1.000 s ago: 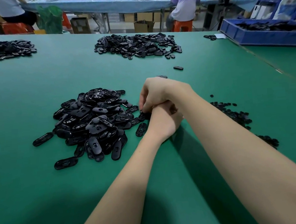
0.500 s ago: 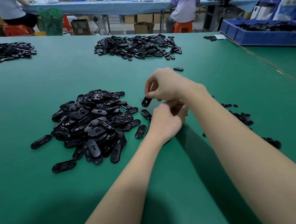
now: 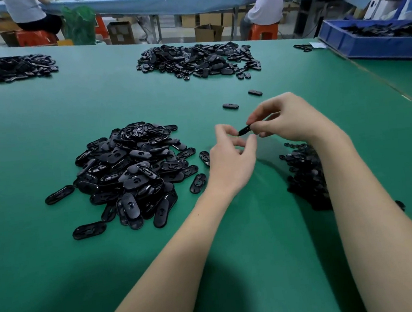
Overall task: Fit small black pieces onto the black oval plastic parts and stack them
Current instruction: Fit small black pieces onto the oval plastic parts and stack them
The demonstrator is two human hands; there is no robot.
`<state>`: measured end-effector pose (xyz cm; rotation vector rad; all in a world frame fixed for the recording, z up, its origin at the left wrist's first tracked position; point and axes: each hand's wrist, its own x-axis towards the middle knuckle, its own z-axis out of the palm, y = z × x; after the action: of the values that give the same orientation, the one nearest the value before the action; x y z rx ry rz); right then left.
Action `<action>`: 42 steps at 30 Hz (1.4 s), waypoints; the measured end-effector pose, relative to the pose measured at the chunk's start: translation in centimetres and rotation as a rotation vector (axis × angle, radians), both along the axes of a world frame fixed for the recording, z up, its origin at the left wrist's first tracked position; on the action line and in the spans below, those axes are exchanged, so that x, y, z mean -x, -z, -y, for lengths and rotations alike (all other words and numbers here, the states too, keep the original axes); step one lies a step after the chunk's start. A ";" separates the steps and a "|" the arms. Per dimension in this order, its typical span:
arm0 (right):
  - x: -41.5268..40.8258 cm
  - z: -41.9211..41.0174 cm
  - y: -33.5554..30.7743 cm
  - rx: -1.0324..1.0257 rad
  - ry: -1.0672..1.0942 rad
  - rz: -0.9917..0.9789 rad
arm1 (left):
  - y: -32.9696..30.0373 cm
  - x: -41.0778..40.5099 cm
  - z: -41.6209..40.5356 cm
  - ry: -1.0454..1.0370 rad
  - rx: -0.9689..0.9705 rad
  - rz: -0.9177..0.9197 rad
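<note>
Both hands have lifted apart since the earlier frame; head view: right hand (image 3: 289,120) raised over the green desk (image 3: 34,137), pinching a black oval part (image 3: 244,130) at its fingertips; left hand (image 3: 230,156) just below, fingers loosely spread, holding nothing; large pile of oval parts (image 3: 131,173) left of it; small black pieces (image 3: 304,171) heaped behind the right forearm; two loose oval parts (image 3: 230,106) lie farther back.

A green table (image 3: 45,121) fills the foreground. Beyond its far edge stands a long blue-covered bench (image 3: 160,3), with cardboard boxes (image 3: 206,31) and orange stools (image 3: 264,30) on the floor beneath it.
</note>
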<state>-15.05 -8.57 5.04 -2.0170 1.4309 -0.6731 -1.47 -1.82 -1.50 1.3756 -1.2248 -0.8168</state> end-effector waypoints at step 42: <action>0.4 -0.2 0.1 -0.105 -0.027 -0.026 | -0.2 -2.1 1.4 0.040 -0.027 -0.401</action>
<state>-15.45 -8.36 4.90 -1.9669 1.4218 -0.5503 0.62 -3.18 -1.31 1.1404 -0.9323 -1.0810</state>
